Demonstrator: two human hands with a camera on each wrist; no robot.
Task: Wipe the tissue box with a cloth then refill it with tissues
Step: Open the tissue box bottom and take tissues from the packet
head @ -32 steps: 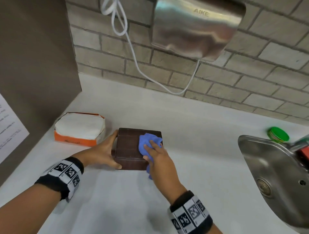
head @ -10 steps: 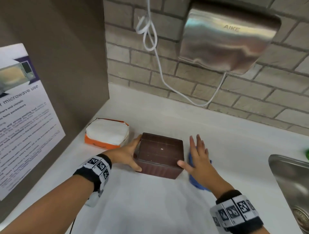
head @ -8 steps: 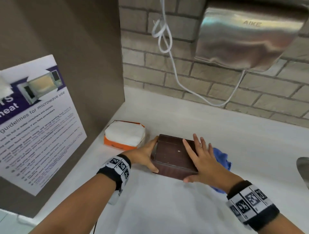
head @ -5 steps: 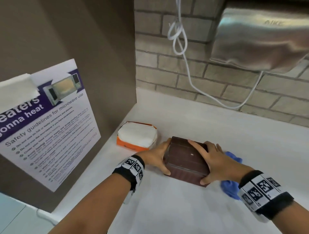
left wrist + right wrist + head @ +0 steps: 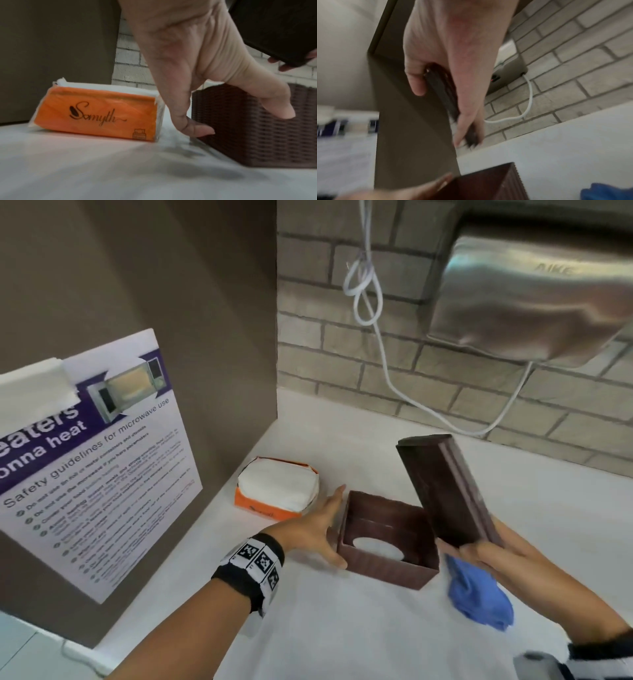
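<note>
- My right hand [image 5: 486, 553] pinches the bottom edge of the brown base panel [image 5: 442, 491], lifted and tilted, thumb on one face and fingers on the other.
- The blue cloth [image 5: 479, 597] lies on the counter [image 5: 342, 628] just under that hand.
- My left hand [image 5: 315, 529] is spread, fingers straight, against the left wall of the tissue box [image 5: 387, 546]; the thumb touches its near corner.
- I see the box resting upside down and open, its oval slot facing the counter.
- Beyond my left hand sits the orange tissue pack [image 5: 277, 491], close to the box but apart.
</note>
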